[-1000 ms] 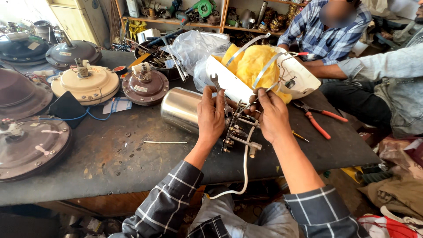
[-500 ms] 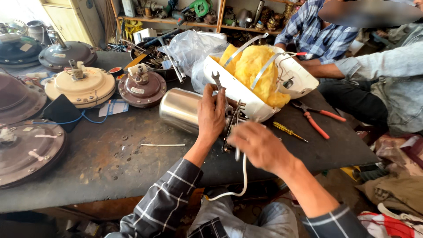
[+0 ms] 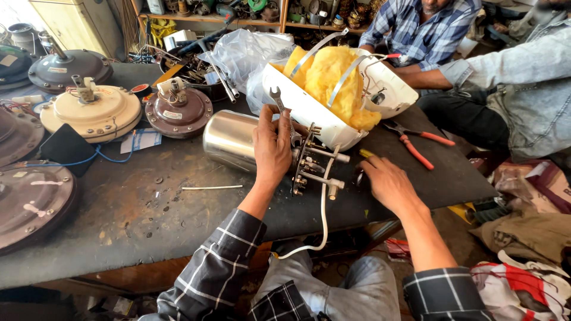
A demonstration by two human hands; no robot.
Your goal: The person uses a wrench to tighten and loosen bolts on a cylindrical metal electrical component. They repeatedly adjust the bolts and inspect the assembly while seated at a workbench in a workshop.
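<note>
The left hand (image 3: pixel 272 145) is wrapped around the end of a shiny metal tank (image 3: pixel 232 141) that lies on its side on the worktop (image 3: pixel 148 208). A spanner (image 3: pixel 284 113) stands up between its fingers, so this hand is shut on both the tank and the spanner. Just right of the hand, a metal plate with pipes (image 3: pixel 314 163) sticks out of the tank's end, and a white wire (image 3: pixel 321 220) hangs from it down over the near edge of the worktop.

The right hand (image 3: pixel 386 181) lies low on the worktop, just right of the pipes. Its fingers point left and are bent down. I cannot tell if it holds something small. A small yellow thing (image 3: pixel 367 153) lies just past it.

Behind the tank sits a white case (image 3: pixel 333 113) tipped up, full of yellow foam (image 3: pixel 333 74). Red pliers (image 3: pixel 416 145) lie to the right of the case. A clear plastic bag (image 3: pixel 244 53) is at the far side.

To the left are round fan motors: a brown one (image 3: pixel 178 110), a cream one (image 3: pixel 89 113), and a dark one (image 3: pixel 65 68) farther back. A thin white stick (image 3: pixel 211 188) lies on the worktop near the left arm.

Two other people sit at the far right side, one in a checked shirt (image 3: pixel 416 27) and one in a denim sleeve (image 3: pixel 511 65).
</note>
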